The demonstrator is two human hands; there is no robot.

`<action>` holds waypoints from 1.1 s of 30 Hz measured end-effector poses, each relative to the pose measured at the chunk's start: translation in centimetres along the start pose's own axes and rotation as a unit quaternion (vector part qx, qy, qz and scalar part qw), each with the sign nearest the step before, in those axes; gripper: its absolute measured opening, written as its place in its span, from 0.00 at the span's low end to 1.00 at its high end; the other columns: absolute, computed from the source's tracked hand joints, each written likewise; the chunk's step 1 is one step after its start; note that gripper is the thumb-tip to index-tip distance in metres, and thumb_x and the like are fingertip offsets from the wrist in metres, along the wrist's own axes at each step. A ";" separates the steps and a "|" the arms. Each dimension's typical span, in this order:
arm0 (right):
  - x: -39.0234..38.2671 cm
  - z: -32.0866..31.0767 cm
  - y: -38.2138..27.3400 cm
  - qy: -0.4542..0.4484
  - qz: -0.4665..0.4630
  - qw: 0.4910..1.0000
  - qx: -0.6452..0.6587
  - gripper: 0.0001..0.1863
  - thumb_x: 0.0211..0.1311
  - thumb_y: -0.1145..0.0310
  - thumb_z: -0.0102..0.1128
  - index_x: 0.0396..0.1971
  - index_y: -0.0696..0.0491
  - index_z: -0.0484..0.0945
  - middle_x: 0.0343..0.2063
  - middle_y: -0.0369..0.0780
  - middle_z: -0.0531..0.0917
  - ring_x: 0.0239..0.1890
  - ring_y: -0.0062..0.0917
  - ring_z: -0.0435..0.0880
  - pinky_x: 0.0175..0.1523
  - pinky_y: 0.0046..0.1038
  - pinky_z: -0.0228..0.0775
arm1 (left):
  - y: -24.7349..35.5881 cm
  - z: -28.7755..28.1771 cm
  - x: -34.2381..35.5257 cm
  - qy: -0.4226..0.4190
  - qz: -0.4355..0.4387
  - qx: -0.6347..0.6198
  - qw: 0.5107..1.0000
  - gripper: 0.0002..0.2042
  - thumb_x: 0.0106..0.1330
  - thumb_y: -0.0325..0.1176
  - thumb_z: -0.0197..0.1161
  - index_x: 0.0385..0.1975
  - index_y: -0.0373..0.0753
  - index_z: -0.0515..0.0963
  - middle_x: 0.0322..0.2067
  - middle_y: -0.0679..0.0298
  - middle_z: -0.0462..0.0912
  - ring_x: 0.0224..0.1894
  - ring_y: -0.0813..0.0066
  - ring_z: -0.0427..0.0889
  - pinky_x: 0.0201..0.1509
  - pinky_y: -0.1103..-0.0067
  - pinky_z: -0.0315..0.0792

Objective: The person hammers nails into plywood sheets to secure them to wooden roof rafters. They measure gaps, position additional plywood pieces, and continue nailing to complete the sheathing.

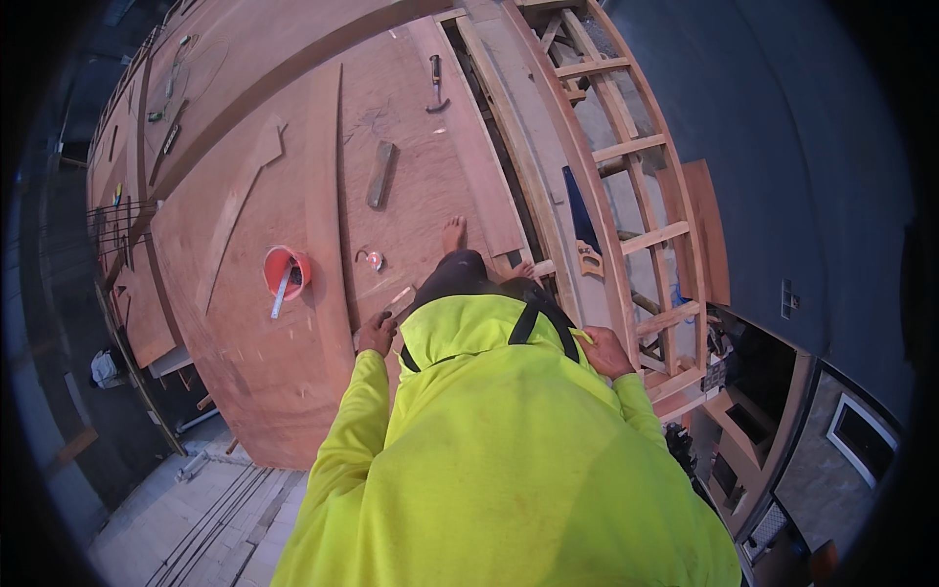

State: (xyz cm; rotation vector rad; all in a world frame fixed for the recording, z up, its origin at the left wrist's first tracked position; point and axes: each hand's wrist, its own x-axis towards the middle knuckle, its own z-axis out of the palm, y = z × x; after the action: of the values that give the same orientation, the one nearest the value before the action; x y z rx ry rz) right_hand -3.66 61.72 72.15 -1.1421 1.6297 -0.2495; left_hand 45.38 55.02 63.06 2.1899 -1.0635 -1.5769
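Note:
My left hand (377, 333) is low over the plywood sheet (274, 377), its fingers curled. Whatever it may hold is hidden. Just past its fingertips lies a short pale strip of wood (402, 297). My right hand (607, 353) is at my right side, fingers closed on the edge of my bright yellow top (528, 440). A red bucket (287, 271) stands to the left with a pale blade-like tool (282, 293) sticking out. Beyond my left hand is a small red-and-white round item (375, 260). A wood block (381, 176) and a claw hammer (436, 86) lie farther off.
A curved timber frame with crosspieces (655, 238) runs along my right, beside a dark wall (782, 176). A handsaw (584, 230) leans by it. An open gap (486, 98) edges the plywood. Raised sheet edges (342, 196) cross the deck. At lower left is a lower tiled surface (220, 519).

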 end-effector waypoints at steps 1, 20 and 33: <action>-0.1 0.0 0.1 0.002 0.002 1.000 0.005 0.15 0.64 0.61 0.60 0.33 0.60 0.80 0.28 0.54 0.80 0.34 0.50 0.81 0.40 0.40 0.70 | 0.4 0.1 0.1 0.001 0.006 -0.003 1.000 0.19 0.66 0.34 0.58 0.54 0.31 0.77 0.36 0.58 0.86 0.34 0.74 0.84 0.38 0.78 0.76; -0.1 0.4 -1.0 0.005 0.019 1.000 0.016 0.13 0.67 0.66 0.57 0.35 0.63 0.81 0.20 0.44 0.79 0.26 0.19 0.75 0.35 0.29 0.68 | -2.7 1.9 -0.8 0.022 0.000 0.044 0.999 0.22 0.62 0.39 0.60 0.53 0.33 0.79 0.32 0.52 0.85 0.34 0.66 0.85 0.43 0.72 0.77; 7.0 4.8 -8.6 -0.069 0.018 0.997 -0.021 0.15 0.65 0.62 0.58 0.37 0.60 0.82 0.28 0.53 0.82 0.32 0.42 0.83 0.41 0.36 0.71 | -2.7 -5.9 2.4 0.046 -0.023 -0.087 0.995 0.19 0.65 0.34 0.59 0.53 0.32 0.78 0.29 0.62 0.83 0.26 0.77 0.78 0.32 0.77 0.74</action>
State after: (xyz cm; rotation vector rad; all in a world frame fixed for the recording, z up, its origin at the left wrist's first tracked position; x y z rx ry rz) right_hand 5.30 53.72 71.46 -1.1358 1.5382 -0.1097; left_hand 52.15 54.11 62.07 2.1601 -0.8236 -1.5098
